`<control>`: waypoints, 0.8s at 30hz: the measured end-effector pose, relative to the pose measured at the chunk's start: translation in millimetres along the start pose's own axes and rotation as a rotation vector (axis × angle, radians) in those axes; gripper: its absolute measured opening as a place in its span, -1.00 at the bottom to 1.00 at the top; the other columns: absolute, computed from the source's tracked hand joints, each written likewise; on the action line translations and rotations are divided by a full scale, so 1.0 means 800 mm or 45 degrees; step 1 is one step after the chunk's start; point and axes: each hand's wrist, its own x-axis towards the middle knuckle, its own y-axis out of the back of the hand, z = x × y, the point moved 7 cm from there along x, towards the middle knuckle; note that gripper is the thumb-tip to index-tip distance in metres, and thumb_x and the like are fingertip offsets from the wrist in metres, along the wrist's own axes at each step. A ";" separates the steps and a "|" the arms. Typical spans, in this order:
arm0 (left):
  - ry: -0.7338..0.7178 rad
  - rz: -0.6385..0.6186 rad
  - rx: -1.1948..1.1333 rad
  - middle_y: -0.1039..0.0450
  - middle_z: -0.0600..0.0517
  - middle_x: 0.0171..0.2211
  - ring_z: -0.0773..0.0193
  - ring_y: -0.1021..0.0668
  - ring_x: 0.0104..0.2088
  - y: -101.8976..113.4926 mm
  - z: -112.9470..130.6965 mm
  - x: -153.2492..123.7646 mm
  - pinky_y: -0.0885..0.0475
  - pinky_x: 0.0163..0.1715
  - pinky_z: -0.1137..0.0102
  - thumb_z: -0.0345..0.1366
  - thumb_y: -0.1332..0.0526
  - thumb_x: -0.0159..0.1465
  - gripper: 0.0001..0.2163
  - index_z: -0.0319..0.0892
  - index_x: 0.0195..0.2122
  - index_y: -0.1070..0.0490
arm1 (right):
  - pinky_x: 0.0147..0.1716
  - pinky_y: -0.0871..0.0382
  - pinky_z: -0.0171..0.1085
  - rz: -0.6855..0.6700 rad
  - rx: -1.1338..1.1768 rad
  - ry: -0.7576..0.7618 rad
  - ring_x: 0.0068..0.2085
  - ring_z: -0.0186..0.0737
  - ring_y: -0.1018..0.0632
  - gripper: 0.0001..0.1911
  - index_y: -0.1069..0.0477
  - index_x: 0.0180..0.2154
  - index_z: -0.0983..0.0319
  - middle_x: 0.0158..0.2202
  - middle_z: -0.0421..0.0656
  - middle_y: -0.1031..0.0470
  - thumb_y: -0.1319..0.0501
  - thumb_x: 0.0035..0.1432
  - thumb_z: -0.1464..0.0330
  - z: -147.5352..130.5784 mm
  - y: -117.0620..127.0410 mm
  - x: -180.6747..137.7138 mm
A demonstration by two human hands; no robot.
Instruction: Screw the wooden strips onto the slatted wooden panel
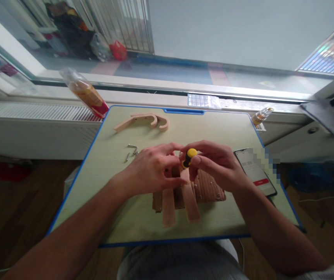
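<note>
My right hand (pixel 218 165) is closed around a short stubby screwdriver (pixel 189 158) with a yellow and black handle, pointing down at the upper part of a pale wooden strip (pixel 190 204). From the other side, my left hand (pixel 157 167) steadies that strip, its thumb against the edge and its fingers close to the screwdriver. A second wooden strip (pixel 168 212) lies alongside, partly under my left hand. Both strips rest across a brown ridged board (pixel 210 188) dotted with small metal bits. The screwdriver's tip and the strips' far ends are hidden by my fingers.
Curved wooden hook pieces (pixel 149 118) lie at the back left of the blue-edged table (pixel 120 229). Several screws and a hex key (pixel 132 146) are left of my hand. A phone (pixel 256 173) lies at right. Bottles (pixel 87 95) stand beyond the table, by the window.
</note>
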 end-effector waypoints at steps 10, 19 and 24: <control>0.032 -0.044 -0.051 -0.51 0.05 0.35 0.06 -0.70 0.07 0.000 -0.001 0.004 -0.57 0.12 0.21 0.02 -0.49 0.32 -0.68 0.08 0.03 -0.72 | -0.48 -0.58 -0.33 0.155 -0.079 0.136 -0.38 -0.32 -0.64 -0.72 -0.45 -0.16 0.16 -0.19 -0.18 -0.67 -0.53 0.27 0.34 0.007 0.013 -0.005; -0.053 0.024 0.019 -0.51 -0.05 0.32 -0.01 -0.64 0.15 0.002 0.004 0.002 -0.52 0.21 0.11 0.07 -0.46 0.35 -0.63 0.04 0.08 -0.67 | -0.50 -0.57 -0.37 0.143 -0.093 0.088 -0.42 -0.38 -0.61 -0.57 -0.51 0.01 0.16 -0.25 -0.26 -0.60 -0.57 0.21 0.20 0.004 0.004 0.003; -0.054 0.122 0.161 -0.48 -0.12 0.31 -0.16 -0.54 0.25 0.002 0.010 -0.005 -0.41 0.33 -0.08 0.10 -0.52 0.27 -0.61 -0.03 -0.04 -0.68 | -0.33 -0.65 -0.29 0.097 -0.177 0.026 -0.27 -0.30 -0.68 -0.64 -0.56 -0.01 0.17 -0.14 -0.20 -0.61 -0.53 0.25 0.19 -0.004 0.002 -0.006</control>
